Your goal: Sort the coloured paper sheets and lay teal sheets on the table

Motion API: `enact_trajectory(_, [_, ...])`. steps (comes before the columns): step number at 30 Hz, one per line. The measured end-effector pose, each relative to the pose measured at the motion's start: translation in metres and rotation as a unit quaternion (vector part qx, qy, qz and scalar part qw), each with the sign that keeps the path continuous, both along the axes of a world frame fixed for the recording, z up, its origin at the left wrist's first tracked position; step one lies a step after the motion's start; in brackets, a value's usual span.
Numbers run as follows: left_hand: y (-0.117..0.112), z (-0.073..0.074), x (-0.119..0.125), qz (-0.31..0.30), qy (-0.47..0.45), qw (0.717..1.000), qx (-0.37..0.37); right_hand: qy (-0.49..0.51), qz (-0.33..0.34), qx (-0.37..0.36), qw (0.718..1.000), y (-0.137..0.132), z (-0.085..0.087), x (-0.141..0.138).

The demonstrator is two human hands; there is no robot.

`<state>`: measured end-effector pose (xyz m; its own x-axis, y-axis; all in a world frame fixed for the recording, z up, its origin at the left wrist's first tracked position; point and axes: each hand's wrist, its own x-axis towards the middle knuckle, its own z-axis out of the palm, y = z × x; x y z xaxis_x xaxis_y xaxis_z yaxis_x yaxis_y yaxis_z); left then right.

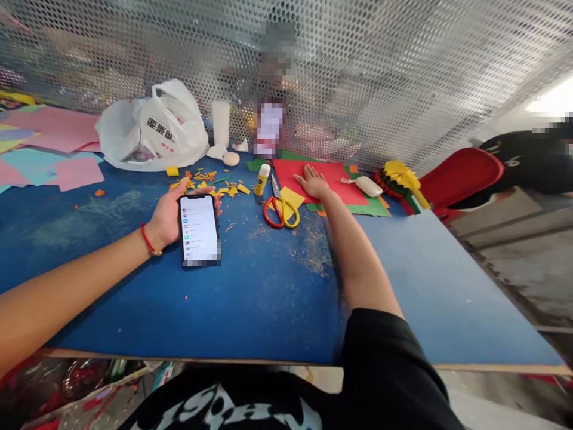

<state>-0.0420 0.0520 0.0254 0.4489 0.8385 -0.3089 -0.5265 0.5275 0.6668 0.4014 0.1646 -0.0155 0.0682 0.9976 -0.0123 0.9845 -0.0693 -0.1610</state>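
Observation:
My left hand (165, 218) is wrapped around a smartphone (199, 230), whose lit screen shows a list. On the right, my right hand (314, 183) lies flat with fingers stretched on red paper (333, 173). Green paper (371, 209) shows beneath the red sheet. Between the hands are scissors (282, 213) with one red and one yellow handle, resting on a yellow paper piece (292, 197). A glue stick (262, 180) stands upright beside them. Yellow paper scraps (231, 190) are scattered just beyond the phone.
A white plastic bag (154, 128) sits at the back left near pink paper sheets (80, 173). Right of the red paper lie a white case (367, 186) and a yellow folded-paper flower (401, 177). A perforated metal panel (380, 77) rises behind the blue table (268, 310).

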Motion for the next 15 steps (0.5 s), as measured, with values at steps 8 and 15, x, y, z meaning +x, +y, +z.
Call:
enact_trajectory(8, [-0.002,0.003,0.003,0.006,-0.006,0.999,-0.031,0.015,0.052,-0.013,0.998,0.034,0.003,-0.027])
enact_trajectory(15, [-0.003,-0.002,0.000,-0.012,-0.002,1.000,-0.003,0.048,0.194,-0.023,0.980,0.036,0.007,-0.044])
